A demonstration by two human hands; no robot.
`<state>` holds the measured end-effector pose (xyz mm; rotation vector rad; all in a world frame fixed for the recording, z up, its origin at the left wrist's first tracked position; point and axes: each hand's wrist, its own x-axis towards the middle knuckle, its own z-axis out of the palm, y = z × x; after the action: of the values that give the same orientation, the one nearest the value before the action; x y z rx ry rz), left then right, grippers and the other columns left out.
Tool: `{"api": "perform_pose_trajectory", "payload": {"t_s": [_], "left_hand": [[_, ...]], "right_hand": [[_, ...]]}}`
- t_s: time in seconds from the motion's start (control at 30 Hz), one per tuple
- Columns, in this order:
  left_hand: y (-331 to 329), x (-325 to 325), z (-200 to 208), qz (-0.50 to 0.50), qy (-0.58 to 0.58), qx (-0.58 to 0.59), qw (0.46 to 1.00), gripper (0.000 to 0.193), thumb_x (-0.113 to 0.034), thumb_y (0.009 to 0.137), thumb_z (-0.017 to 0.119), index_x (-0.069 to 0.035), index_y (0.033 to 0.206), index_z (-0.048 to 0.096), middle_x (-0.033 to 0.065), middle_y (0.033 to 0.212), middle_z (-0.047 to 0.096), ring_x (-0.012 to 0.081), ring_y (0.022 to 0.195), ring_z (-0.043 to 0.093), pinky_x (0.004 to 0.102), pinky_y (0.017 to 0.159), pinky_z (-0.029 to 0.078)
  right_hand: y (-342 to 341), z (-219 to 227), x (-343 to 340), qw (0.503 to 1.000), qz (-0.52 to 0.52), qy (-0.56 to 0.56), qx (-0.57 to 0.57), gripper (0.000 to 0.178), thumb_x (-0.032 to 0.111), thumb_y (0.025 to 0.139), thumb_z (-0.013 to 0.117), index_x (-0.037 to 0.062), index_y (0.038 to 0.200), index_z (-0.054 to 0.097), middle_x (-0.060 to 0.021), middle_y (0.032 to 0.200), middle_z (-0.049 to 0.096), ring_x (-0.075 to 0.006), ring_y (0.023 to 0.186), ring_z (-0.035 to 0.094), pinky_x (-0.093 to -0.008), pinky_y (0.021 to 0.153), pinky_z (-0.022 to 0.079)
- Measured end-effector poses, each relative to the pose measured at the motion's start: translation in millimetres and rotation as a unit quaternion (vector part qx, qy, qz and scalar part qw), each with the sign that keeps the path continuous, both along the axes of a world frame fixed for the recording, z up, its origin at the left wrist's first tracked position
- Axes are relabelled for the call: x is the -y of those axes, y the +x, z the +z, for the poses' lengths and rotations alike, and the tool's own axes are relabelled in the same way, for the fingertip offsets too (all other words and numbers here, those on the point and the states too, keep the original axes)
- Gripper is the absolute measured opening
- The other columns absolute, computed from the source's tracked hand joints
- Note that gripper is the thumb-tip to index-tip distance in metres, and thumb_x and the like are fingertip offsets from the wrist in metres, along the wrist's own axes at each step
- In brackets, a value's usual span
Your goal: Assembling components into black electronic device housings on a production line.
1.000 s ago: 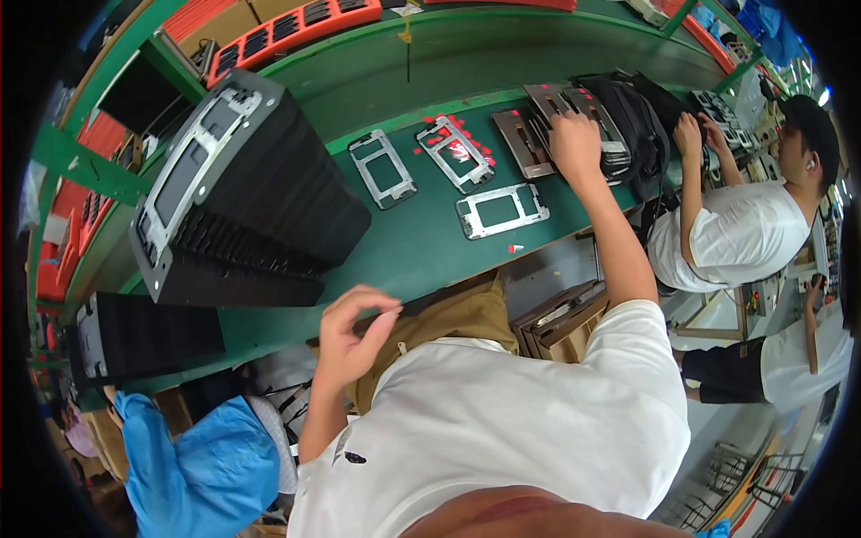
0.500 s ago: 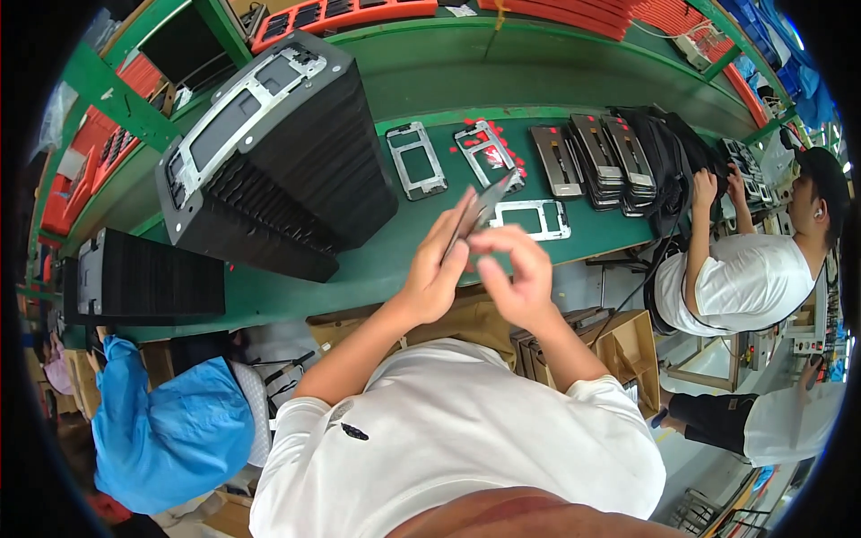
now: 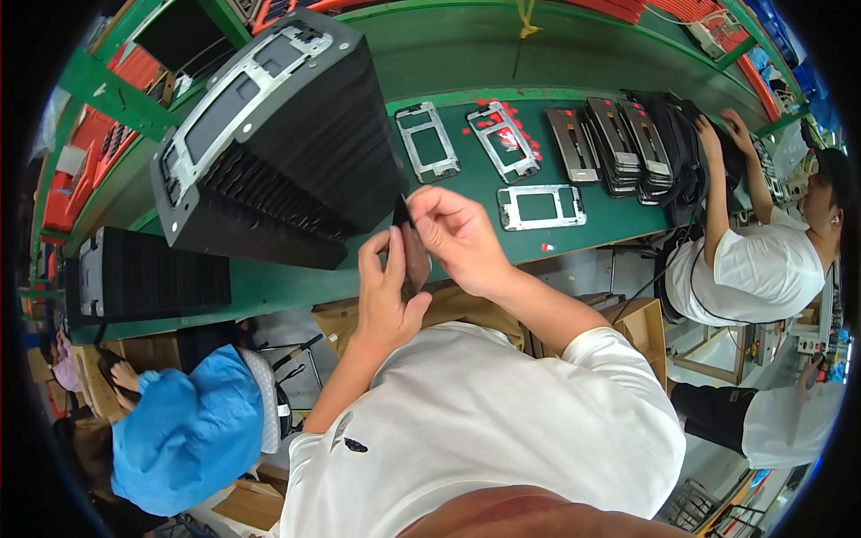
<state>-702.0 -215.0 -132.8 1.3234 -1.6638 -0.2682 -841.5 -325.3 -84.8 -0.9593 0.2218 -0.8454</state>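
Observation:
A thin, dark phone-sized panel (image 3: 416, 258) stands nearly edge-on between my hands, above the front edge of the bench. My left hand (image 3: 384, 296) grips it along its side and lower end, fingers behind and thumb in front. Thumb and fingertips of my right hand (image 3: 456, 240) pinch its upper end, where a black corner sticks out. Beyond my hands lie silver phone frames on the green bench: an upright one (image 3: 428, 142), another (image 3: 502, 141) among small red tabs, and a sideways one (image 3: 542, 207). The panel's far face is hidden.
A tall stack of black trays (image 3: 323, 134) rises to the left, with a lower black stack (image 3: 157, 273) beyond it. Brown-grey phone panels (image 3: 619, 148) are piled at right beside black cloth. Co-workers sit on both sides, one in white (image 3: 753, 269), one in blue (image 3: 188, 421).
Both hands have moved left and nearer my body with the panel, which now stands steeper. My right hand has gone from loosely spread fingers to pinching its upper end.

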Motion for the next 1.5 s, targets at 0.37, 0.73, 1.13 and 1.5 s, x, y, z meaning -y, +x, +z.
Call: {"api": "perform_pose_trajectory", "payload": {"t_s": [0.37, 0.73, 1.13, 1.5], "left_hand": [[35, -17, 36, -0.201, 0.231, -0.343, 0.888, 0.075, -0.053, 0.103, 0.046, 0.005, 0.150, 0.042, 0.0218, 0.129, 0.060, 0.0213, 0.092, 0.063, 0.0316, 0.063, 0.054], [53, -16, 108, -0.194, 0.180, -0.492, 0.829, 0.085, -0.067, 0.100, 0.038, 0.010, 0.131, 0.056, 0.0250, 0.120, 0.064, 0.0235, 0.070, 0.067, 0.0327, 0.061, 0.055], [109, -3, 264, 0.160, -0.076, 0.011, 0.984, 0.066, -0.041, 0.089, 0.074, -0.002, 0.140, 0.058, 0.0129, 0.120, 0.068, 0.0165, 0.089, 0.062, 0.0267, 0.074, 0.049], [116, 65, 248, 0.176, 0.025, 0.162, 0.971, 0.070, -0.032, 0.087, 0.080, -0.011, 0.148, 0.052, 0.0086, 0.118, 0.069, 0.0175, 0.111, 0.062, 0.0327, 0.103, 0.045]], "right_hand": [[-96, -49, 181, 0.534, -0.264, -0.579, -0.557, 0.011, 0.015, 0.081, 0.080, 0.0072, 0.087, 0.074, -0.0076, 0.095, 0.068, -0.0286, 0.087, 0.059, -0.0399, 0.082, 0.049], [-1, 75, 23, 0.939, 0.132, -0.308, -0.070, 0.027, 0.003, 0.091, 0.070, -0.0018, 0.117, 0.072, -0.0091, 0.091, 0.075, -0.0125, 0.065, 0.066, -0.0240, 0.063, 0.052], [41, 160, 118, 0.876, -0.141, -0.445, -0.117, 0.033, 0.024, 0.101, 0.061, 0.0044, 0.126, 0.070, -0.0094, 0.116, 0.073, -0.0129, 0.093, 0.065, -0.0269, 0.083, 0.050], [77, 149, 146, 0.963, 0.014, -0.204, -0.176, 0.044, 0.036, 0.105, 0.054, 0.0115, 0.142, 0.061, -0.0017, 0.129, 0.066, -0.0127, 0.115, 0.056, -0.0314, 0.101, 0.041]]}}
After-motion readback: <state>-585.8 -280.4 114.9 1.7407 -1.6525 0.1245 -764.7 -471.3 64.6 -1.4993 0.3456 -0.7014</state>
